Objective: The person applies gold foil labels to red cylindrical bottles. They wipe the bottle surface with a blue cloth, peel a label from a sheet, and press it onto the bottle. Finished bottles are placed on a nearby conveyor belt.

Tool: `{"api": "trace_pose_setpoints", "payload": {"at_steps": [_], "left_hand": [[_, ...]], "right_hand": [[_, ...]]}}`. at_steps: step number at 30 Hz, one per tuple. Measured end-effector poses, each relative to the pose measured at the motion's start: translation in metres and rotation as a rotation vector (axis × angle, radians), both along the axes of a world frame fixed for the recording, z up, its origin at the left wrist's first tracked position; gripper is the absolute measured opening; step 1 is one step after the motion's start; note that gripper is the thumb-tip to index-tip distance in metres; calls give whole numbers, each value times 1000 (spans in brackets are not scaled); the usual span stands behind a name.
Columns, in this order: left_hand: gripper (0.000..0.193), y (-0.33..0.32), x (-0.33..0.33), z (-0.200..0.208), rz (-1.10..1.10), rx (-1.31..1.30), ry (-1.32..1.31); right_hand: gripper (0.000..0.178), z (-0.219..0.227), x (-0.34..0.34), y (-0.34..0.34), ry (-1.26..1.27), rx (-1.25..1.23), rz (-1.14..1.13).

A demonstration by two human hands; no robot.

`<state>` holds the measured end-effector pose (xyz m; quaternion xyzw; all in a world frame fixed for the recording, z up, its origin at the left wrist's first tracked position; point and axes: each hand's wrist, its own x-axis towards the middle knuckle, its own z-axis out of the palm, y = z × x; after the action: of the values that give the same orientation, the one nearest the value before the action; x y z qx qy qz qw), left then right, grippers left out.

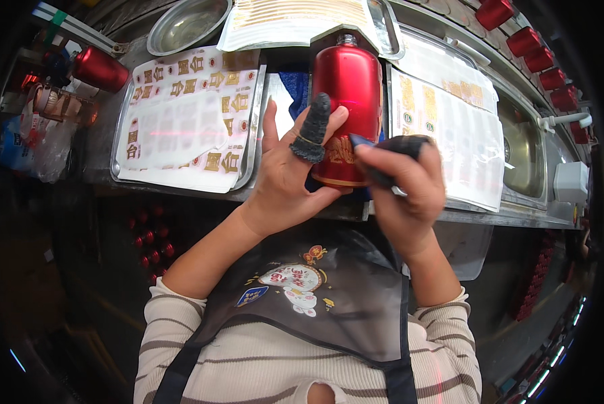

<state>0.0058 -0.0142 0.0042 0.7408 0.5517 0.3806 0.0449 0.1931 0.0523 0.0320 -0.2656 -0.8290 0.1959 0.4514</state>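
A glossy red bottle (346, 84) lies in a holder at the middle of the bench, its bare neck pointing away from me. Gold decoration (342, 151) marks its lower side. My left hand (282, 165) grips the bottle from the left, thumb by the base and fingertips on the body; one finger wears a black cover (310, 131). Over the gold decoration, my right hand (410, 182) is closed, blurred by motion. A small dark blue flat piece (360, 140) sticks out from its fingers at the bottle's surface. Black covers wrap fingers of this hand too.
Decal sheets with gold characters lie on a left tray (249, 158); more sheets (474, 151) lie on the right. Behind are a metal bowl (187, 27) and a striped sheet stack (295, 23). A sink (525, 158) is at right. Red bottles (538, 59) line the far right; another (100, 69) stands left.
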Motion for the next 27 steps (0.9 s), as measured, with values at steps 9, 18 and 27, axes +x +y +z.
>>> {"api": "trace_pose_setpoints", "payload": {"at_steps": [9, 18, 27], "left_hand": [[87, -28, -2, -24, 78, -100, -113], [44, 93, -39, 41, 243, -42, -849], [45, 158, -9, -1, 247, -321, -750]], "right_hand": [[31, 12, 16, -12, -56, -218, 218], [44, -20, 56, 14, 168, -995, -16], [105, -35, -8, -10, -14, -546, -11]]}}
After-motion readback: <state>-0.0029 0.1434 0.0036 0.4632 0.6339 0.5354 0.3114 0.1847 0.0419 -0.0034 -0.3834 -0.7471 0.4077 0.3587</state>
